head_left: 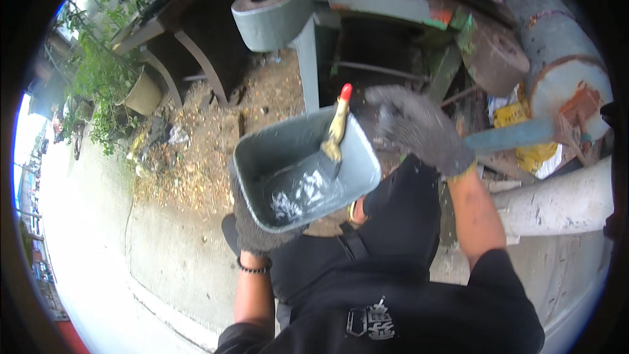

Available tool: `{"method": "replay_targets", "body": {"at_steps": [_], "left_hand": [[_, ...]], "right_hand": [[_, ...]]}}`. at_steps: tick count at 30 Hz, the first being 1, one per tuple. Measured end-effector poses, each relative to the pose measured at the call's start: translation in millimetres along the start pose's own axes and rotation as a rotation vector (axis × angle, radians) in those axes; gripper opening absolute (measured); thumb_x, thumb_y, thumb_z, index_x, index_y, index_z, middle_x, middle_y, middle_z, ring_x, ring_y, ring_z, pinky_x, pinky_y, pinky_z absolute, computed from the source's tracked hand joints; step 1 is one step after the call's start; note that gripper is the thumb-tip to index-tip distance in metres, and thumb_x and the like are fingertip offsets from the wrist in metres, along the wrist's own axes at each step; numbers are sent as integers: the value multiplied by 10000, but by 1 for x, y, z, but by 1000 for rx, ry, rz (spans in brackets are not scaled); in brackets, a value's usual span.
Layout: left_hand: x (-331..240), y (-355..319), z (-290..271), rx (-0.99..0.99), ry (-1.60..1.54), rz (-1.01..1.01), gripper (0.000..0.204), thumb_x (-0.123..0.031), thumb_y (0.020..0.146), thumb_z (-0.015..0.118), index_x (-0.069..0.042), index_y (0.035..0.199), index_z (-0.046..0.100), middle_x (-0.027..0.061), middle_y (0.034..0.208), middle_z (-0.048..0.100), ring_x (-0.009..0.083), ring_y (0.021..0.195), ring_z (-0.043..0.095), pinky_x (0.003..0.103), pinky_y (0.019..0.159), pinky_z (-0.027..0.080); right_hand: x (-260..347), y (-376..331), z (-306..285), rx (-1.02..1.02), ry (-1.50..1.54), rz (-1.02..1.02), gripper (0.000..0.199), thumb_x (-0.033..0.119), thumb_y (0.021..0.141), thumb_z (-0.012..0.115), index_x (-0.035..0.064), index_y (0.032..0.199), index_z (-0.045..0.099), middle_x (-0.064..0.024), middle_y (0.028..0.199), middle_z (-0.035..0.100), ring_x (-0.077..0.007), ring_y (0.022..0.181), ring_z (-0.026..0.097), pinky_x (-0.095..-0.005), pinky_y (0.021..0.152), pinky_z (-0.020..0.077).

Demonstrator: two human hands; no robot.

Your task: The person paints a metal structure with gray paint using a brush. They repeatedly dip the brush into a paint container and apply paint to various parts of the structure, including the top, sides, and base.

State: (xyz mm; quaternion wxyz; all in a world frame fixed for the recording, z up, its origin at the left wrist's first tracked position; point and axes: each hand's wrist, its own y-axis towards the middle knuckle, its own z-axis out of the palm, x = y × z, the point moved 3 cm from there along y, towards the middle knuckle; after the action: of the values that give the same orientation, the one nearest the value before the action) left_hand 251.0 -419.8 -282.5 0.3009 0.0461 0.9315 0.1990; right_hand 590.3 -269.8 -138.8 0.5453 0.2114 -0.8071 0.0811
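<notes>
My left hand point(257, 231), in a dark grey knit glove, is closed on the left side and underside of a grey plastic tub point(263, 152); most of its fingers are hidden by the tub. Grey and whitish paint residue coats the tub's bottom. A paintbrush point(337, 124) with a pale handle and red tip leans inside, its bristles down on the tub floor. To the right of the brush, apart from it, my gloved right hand point(419, 128) is raised with fingers stretched out and slightly blurred. I see nothing held in it.
Ahead stands a heavy metal frame with a partly grey-painted round lug point(272, 16). A large pipe point(557, 26) and yellow sacks point(514, 118) lie at right, near a blue-grey bar point(511, 136). A potted plant point(141, 92) stands at left by leaf-littered ground point(177, 187).
</notes>
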Motion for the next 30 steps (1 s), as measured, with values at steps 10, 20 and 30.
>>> {"method": "replay_targets", "body": {"at_steps": [10,20,30], "left_hand": [[-58,39,11,85,-411,-28,1395,-550,560,1010,-6,1641,314,204,1611,461,396,1451,506,488,1210,421],[-60,57,7,-21,-393,7,1307,-509,578,1016,6,1593,372,232,1524,528,417,1393,551,489,1168,460],[-57,58,8,9,-404,84,1259,-403,646,1004,-22,1625,310,162,1500,575,304,1363,590,442,1128,502]], "right_hand": [[64,6,6,107,-394,-163,378,265,888,820,-20,1130,759,-161,1086,757,-253,960,733,-371,885,569],[54,-2,-3,4,-37,-146,186,121,976,754,26,1127,702,-18,966,698,-109,873,653,-305,762,540],[-35,1,8,109,-575,-102,149,131,980,701,22,1081,691,-34,955,672,-116,893,643,-309,843,546]]}}
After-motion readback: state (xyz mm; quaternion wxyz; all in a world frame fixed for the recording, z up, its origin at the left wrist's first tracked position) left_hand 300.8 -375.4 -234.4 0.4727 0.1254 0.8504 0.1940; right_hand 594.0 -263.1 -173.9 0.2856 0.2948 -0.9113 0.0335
